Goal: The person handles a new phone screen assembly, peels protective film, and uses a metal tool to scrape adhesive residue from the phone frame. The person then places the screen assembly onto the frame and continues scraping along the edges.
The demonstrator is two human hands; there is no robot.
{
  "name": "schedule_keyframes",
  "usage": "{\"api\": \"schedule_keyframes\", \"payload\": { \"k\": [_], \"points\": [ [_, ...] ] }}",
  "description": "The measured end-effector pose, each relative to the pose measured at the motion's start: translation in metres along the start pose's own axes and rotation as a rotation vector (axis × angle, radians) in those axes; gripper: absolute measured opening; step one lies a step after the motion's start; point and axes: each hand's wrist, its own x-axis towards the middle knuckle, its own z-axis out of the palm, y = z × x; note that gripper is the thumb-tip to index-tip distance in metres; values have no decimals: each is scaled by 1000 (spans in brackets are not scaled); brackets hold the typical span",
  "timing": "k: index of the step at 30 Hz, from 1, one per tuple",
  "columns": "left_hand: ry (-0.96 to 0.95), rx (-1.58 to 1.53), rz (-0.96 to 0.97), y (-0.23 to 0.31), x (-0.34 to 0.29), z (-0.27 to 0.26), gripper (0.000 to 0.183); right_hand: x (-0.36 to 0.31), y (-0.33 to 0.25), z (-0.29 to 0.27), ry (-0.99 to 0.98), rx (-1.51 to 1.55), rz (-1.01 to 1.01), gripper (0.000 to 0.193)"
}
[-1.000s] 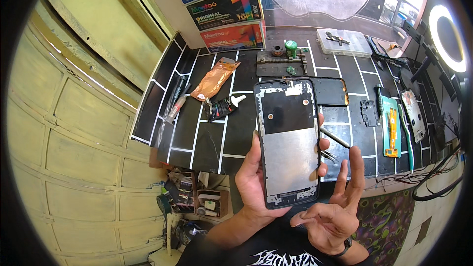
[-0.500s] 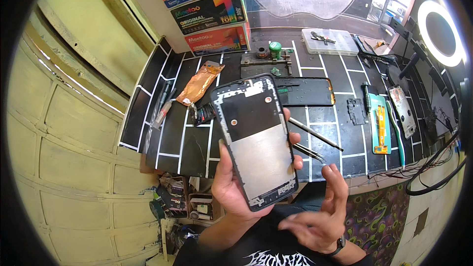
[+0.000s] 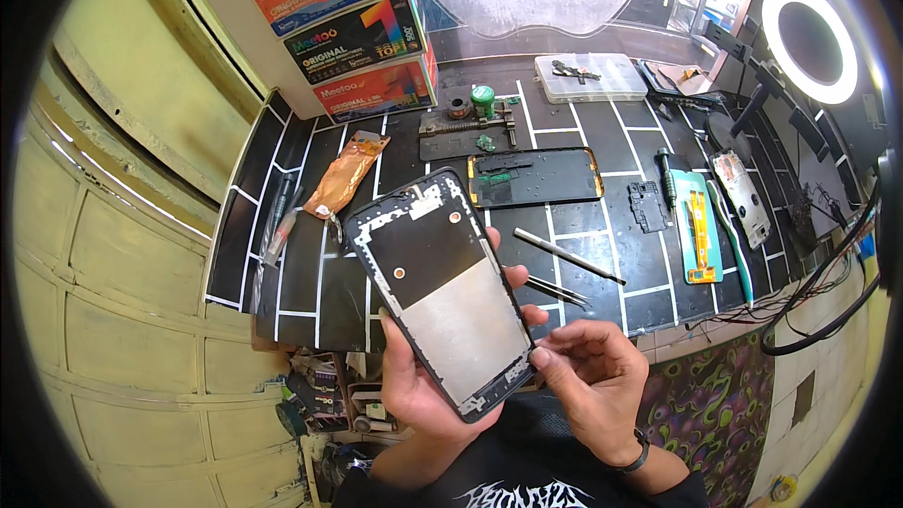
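My left hand (image 3: 423,395) is wrapped round a phone frame (image 3: 447,273), thumb along one long edge and fingertips showing past the other. The frame has a black upper part with two small ringed holes, a bare silver lower part and a black rim. It is tilted, its top leaning left. My right hand (image 3: 597,381) is at the frame's lower right corner, thumb and curled fingers closed on its edge. Just beyond lie tweezers (image 3: 557,290) and a silver pen-like tool (image 3: 569,257) on the dark table.
A black phone shell (image 3: 536,179) lies behind the frame, near a board holder (image 3: 451,136). A copper-coloured sheet (image 3: 346,174) is at left. Right: a screwdriver (image 3: 667,179), a teal card with an orange flex cable (image 3: 698,226), a brush (image 3: 731,240) and a lit ring lamp (image 3: 773,42).
The view has shifted, so the table things sit further left. My left hand has tilted the frame more to the left. My right hand has come up from below to touch the frame's lower corner.
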Motion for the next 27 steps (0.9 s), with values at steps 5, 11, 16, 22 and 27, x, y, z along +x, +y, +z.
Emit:
{"api": "schedule_keyframes", "payload": {
  "k": [5, 11, 16, 22, 27],
  "points": [
    [-49, -154, 4, 3, 0, 0, 84, 1, -8, 0, 42, 141, 155, 24],
    [12, -99, 34, 1, 1, 1, 85, -4, 0, 0, 52, -51, -95, 23],
    [-12, 10, 74, 3, -4, 2, 95, -8, -2, -6, -39, -783, -567, 29],
    [87, 350, 6, 10, -16, 9, 120, -29, 6, -20, -205, -834, -632, 37],
    [-43, 88, 23, 11, -17, 1, 126, -24, 5, -6, -119, -263, -289, 32]
  ]
}}
